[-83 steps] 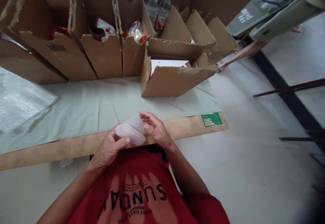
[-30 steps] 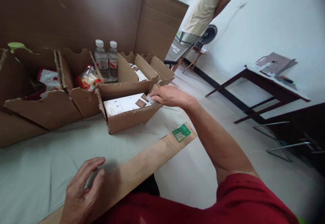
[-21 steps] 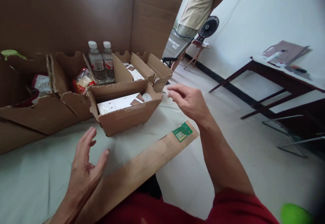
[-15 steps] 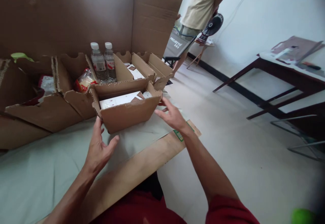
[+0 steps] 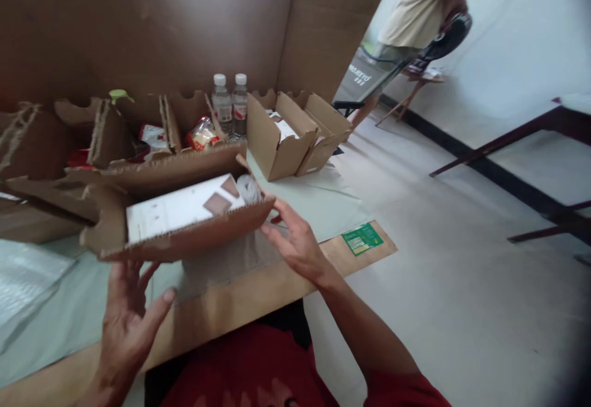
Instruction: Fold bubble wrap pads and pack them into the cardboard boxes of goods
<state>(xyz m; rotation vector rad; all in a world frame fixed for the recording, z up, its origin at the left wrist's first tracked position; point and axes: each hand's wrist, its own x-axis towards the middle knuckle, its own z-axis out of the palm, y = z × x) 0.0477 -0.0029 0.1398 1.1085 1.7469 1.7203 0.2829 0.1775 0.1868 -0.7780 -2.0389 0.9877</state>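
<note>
An open cardboard box (image 5: 198, 237) is held tilted towards me above the table's front part. Inside it lie a long white carton (image 5: 170, 210) with brown diamond shapes and a pale coiled roll (image 5: 249, 189). My left hand (image 5: 132, 311) supports the box's left end from below, its fingers partly hidden under the bottom and its thumb apart. At the other end, my right hand (image 5: 298, 241) grips the right lower corner, with some fingertips out of sight behind it.
More cardboard bins (image 5: 289, 154) stand in a row behind, with two water bottles (image 5: 222, 108) and a snack packet (image 5: 202, 135) among them. A tall cardboard panel (image 5: 207, 25) backs them. Clear plastic wrapping (image 5: 28, 278) lies at left. Another person (image 5: 415, 13) stands beyond.
The box has come off the table, moved left and towards me, and tilted so its inside shows more. Both hands moved with it. The view has turned left.
</note>
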